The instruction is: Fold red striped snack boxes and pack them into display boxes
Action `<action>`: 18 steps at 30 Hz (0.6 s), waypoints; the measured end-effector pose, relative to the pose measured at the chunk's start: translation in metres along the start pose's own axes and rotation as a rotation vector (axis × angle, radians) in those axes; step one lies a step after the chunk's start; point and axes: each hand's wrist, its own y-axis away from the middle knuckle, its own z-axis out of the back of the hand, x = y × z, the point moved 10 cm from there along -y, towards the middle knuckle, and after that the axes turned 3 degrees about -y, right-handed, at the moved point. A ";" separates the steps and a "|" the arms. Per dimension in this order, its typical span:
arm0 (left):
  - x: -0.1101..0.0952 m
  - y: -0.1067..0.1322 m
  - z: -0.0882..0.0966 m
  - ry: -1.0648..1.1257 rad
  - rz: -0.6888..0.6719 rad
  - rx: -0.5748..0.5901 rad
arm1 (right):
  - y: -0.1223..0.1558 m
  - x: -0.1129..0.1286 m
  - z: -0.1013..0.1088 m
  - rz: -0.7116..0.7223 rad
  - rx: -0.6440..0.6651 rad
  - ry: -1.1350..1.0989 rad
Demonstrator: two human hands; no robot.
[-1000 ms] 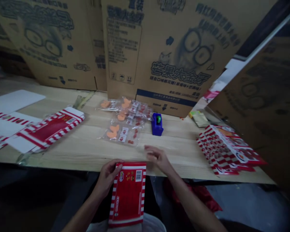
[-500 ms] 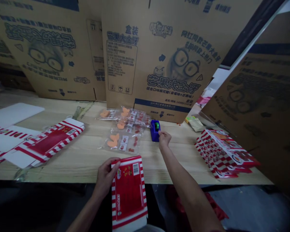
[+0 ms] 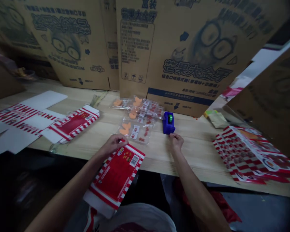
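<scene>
My left hand (image 3: 115,144) grips the top edge of a red and white striped carton (image 3: 118,172), which tilts over the table's front edge with its white flap toward my lap. Just in front of a blue tape dispenser (image 3: 168,124) with a green core, my right hand (image 3: 176,141) is closed in a pinch. Whatever lies between those fingertips is too small to make out. Beyond the carton lie several clear packets (image 3: 135,129) with orange pieces, small printed squares and red bits inside.
Flattened striped cartons (image 3: 74,122) lie at the left on the wooden table (image 3: 193,154). A stack of striped cartons (image 3: 251,154) stands at the right. Large brown cardboard boxes (image 3: 140,87) wall off the back. A yellowish packet (image 3: 217,118) lies at the back right.
My right hand has drawn back a little from the tape dispenser toward me. The carton in my left hand has turned, its lower end swinging left. The view has shifted left and down.
</scene>
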 end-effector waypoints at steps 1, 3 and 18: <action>0.002 -0.001 -0.004 -0.013 0.013 0.041 | 0.007 0.001 -0.010 -0.037 0.072 -0.017; 0.009 -0.003 -0.012 -0.028 0.044 0.105 | 0.027 0.007 -0.035 -0.113 0.243 -0.043; 0.002 0.015 -0.046 -0.065 -0.004 0.245 | 0.135 0.059 -0.134 0.061 0.940 0.575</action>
